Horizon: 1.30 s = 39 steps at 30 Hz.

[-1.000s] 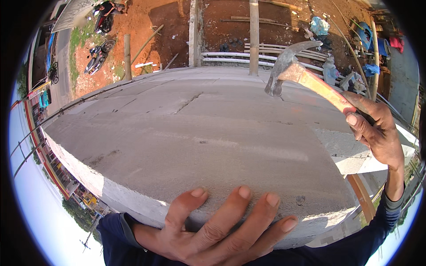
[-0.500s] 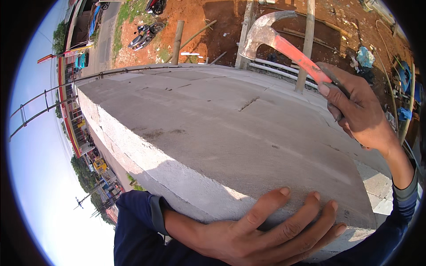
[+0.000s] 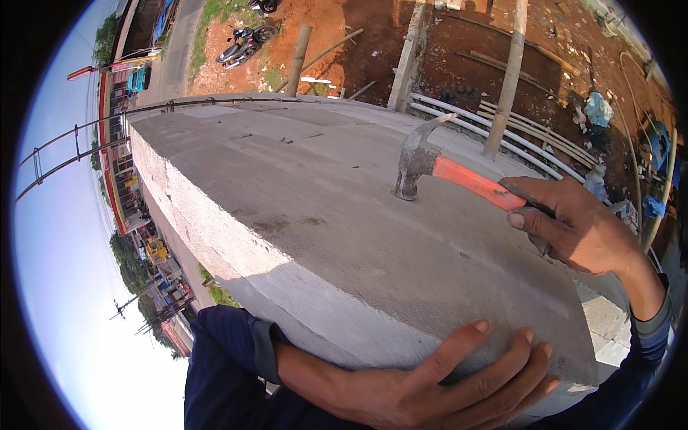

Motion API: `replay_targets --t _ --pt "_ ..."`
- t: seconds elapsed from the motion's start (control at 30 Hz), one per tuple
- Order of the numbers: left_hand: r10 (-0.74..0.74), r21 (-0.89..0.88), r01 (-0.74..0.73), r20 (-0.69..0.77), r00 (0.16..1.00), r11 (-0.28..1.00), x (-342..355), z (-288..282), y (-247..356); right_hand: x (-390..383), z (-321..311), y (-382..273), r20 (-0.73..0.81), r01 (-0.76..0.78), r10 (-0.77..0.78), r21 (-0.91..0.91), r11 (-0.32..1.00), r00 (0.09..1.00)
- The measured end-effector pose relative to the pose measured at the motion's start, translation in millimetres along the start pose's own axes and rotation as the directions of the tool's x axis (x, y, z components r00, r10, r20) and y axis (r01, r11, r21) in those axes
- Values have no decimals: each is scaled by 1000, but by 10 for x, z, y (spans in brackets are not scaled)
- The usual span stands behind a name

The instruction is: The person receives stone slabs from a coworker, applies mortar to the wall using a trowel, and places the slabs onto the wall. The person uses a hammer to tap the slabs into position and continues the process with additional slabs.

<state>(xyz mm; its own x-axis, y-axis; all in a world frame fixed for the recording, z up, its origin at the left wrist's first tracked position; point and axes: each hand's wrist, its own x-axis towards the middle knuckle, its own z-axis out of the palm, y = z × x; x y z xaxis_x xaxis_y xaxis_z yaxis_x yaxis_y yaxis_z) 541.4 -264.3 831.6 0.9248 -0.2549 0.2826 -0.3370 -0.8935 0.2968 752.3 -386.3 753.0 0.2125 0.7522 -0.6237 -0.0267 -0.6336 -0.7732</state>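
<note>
My right hand (image 3: 573, 222) is wrapped round the orange-red handle of a claw hammer (image 3: 466, 179). The hammer's dark, worn steel head is down at the surface of a grey block wall (image 3: 344, 215), its striking face on or just above it, with the claw pointing up. Along the near edge of that wall lies my left hand (image 3: 459, 380), its fingers spread over the top corner and holding nothing. The wall's face below the edge is pale and rough, partly in sunlight.
Thin steel bars (image 3: 72, 158) stick out at the wall's far left end. Beyond the wall are wooden poles (image 3: 509, 79), white pipes (image 3: 459, 118) and reddish soil far below. A parked motorcycle (image 3: 244, 46) stands near a road (image 3: 172, 57). Blue plastic (image 3: 653, 206) lies at the right.
My right hand has swung the hammer down from above the far edge onto the wall's top. My left hand has stayed on the near edge, with the whole view shifting slightly.
</note>
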Motion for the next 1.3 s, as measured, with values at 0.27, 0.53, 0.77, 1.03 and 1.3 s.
replay_targets --t 0.27,0.53,0.77,1.03,1.3 --pt "95 -60 -96 -29 995 994 5 15 -34 -218 107 17 -214 -40 79 180 983 974" --pt "59 -118 -64 -42 997 991 21 24 12 -132 32 -286 -244 -75 163 334 940 956" --pt "114 -81 -121 -81 990 989 15 -3 -69 342 -90 -621 138 -52 37 105 993 990" --pt "124 -76 -132 -98 987 988 27 18 -74 929 224 -783 94 71 -71 2 997 993" --pt "154 -89 -160 -74 985 983 28 1 -96 1194 321 -772 94 206 -204 -7 979 974"
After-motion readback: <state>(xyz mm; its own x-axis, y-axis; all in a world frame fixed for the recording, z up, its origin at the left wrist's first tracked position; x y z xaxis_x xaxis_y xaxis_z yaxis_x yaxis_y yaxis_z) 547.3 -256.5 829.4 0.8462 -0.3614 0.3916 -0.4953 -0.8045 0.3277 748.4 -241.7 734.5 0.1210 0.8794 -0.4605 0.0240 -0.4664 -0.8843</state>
